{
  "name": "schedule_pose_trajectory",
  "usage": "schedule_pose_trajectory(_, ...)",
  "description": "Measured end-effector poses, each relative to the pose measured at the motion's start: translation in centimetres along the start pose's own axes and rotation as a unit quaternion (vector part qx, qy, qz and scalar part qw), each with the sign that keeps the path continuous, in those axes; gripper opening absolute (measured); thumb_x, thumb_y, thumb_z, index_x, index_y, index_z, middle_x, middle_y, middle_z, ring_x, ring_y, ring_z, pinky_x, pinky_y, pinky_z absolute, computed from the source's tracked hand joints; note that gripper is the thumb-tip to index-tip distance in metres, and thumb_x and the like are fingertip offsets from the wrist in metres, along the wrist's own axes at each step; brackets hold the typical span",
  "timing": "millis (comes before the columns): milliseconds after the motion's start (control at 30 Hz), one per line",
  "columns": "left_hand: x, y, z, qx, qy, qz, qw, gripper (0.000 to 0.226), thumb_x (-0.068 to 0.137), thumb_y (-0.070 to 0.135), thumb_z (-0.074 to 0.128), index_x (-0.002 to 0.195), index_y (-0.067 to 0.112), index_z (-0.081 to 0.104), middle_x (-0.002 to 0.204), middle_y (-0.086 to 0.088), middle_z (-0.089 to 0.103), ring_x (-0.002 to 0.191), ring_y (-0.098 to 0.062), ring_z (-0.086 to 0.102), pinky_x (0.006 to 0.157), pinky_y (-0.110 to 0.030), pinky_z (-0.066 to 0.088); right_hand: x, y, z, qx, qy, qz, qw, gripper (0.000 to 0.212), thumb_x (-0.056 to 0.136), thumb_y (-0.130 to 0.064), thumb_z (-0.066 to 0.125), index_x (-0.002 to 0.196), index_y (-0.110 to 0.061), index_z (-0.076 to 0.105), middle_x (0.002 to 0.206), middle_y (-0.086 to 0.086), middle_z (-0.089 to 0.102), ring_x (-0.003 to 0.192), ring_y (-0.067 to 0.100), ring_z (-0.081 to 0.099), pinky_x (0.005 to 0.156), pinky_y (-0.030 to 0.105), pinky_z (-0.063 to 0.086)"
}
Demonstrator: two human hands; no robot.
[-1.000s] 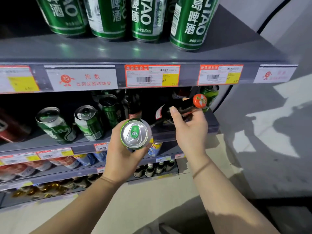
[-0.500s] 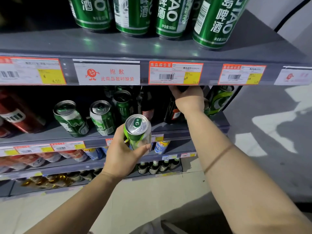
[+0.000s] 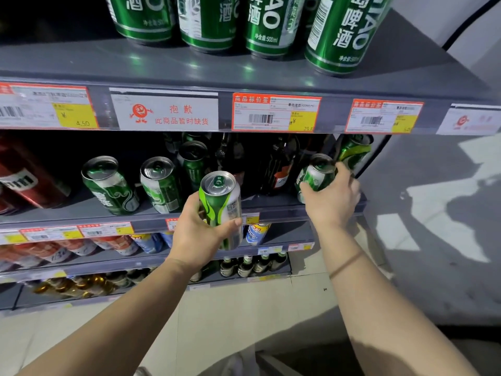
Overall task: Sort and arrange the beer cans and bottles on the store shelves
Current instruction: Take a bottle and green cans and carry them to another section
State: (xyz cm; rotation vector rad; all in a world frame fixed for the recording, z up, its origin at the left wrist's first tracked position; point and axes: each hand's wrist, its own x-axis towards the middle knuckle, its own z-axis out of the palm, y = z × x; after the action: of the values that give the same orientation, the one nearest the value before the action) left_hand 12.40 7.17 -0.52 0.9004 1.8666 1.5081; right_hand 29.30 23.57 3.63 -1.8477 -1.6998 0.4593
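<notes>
My left hand (image 3: pixel 199 234) grips a green and silver beer can (image 3: pixel 222 204) upright in front of the middle shelf (image 3: pixel 271 210). My right hand (image 3: pixel 332 198) grips a second green can (image 3: pixel 315 176) at the right end of that shelf, tilted toward me. Another green can (image 3: pixel 355 150) stands just behind it. Dark brown bottles (image 3: pixel 276 166) stand in the shadow between my hands. Two green cans (image 3: pixel 109 184) (image 3: pixel 160 183) stand further left on the same shelf, with one more can (image 3: pixel 193 164) behind them.
Tall green cans (image 3: pixel 344 31) line the top shelf (image 3: pixel 244 77), above price tags (image 3: pixel 276 114). Red cans (image 3: pixel 21 180) sit at far left. Lower shelves hold blue and red cans (image 3: pixel 146 242) and small bottles (image 3: pixel 252 264). A grey wall (image 3: pixel 447 213) closes off the right side.
My right hand stood the red-capped bottle deep in the middle shelf, let go, then came forward and gripped a green can at the shelf's right end. The left hand turned its can more upright.
</notes>
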Motion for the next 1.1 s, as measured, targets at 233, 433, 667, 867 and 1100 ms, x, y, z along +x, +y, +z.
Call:
schedule_pose_trajectory(233,-0.4,-0.3,0.8,-0.019,0.004,-0.013,1.000,0.055,0.066,0.031,0.087,0.111,0.028,0.056,0.091,0.020,0.068,0.080,0.004,0.063,0.065,-0.008,0.046,1.6,0.5,1.7,0.102,-0.020,0.051,0.993,0.077,0.069,-0.041,0.080,0.130,-0.016,0.039,0.125,0.008,0.053,0.111,0.031,0.056,0.089,0.043,0.048)
schedule_pose_trajectory(433,-0.7,-0.4,0.3,-0.040,0.026,-0.054,0.997,0.051,0.066,0.033,0.087,0.106,0.031,0.056,0.092,0.015,0.071,0.087,-0.004,0.066,0.071,-0.018,0.052,1.8,1.7,1.9,0.137,-0.049,0.036,0.989,0.083,0.061,-0.045,0.084,0.128,-0.017,0.044,0.125,0.003,0.052,0.097,0.014,0.050,0.081,0.027,0.036)
schedule_pose_trajectory(667,-1.1,0.3,-1.1,-0.072,0.042,-0.055,0.995,0.049,0.066,0.034,0.087,0.104,0.028,0.056,0.094,0.011,0.072,0.089,-0.007,0.069,0.075,-0.021,0.055,-2.1,1.4,-0.8,0.264,-0.015,0.022,0.964,0.068,0.054,-0.053,0.078,0.113,-0.030,0.053,0.114,-0.005,0.061,0.101,0.008,0.058,0.081,0.015,0.039)
schedule_pose_trajectory(867,-2.2,0.1,-4.3,-0.071,0.079,-0.055,0.993,0.049,0.067,0.030,0.088,0.106,0.024,0.058,0.092,0.011,0.072,0.087,-0.006,0.069,0.069,-0.016,0.053,-8.8,-1.4,-1.7,0.268,-0.119,-0.005,0.956,0.060,0.058,-0.052,0.079,0.111,-0.034,0.055,0.107,-0.013,0.064,0.099,0.007,0.059,0.082,0.024,0.044)
schedule_pose_trajectory(1100,-3.8,-1.5,-13.3,-0.039,0.135,-0.050,0.989,0.047,0.065,0.031,0.089,0.100,0.025,0.058,0.083,0.009,0.070,0.074,0.002,0.065,0.059,-0.009,0.046,-16.6,-7.5,2.6,0.248,-0.235,-0.076,0.937,0.060,0.063,-0.042,0.083,0.116,-0.034,0.055,0.112,-0.011,0.062,0.100,0.012,0.059,0.087,0.032,0.049)
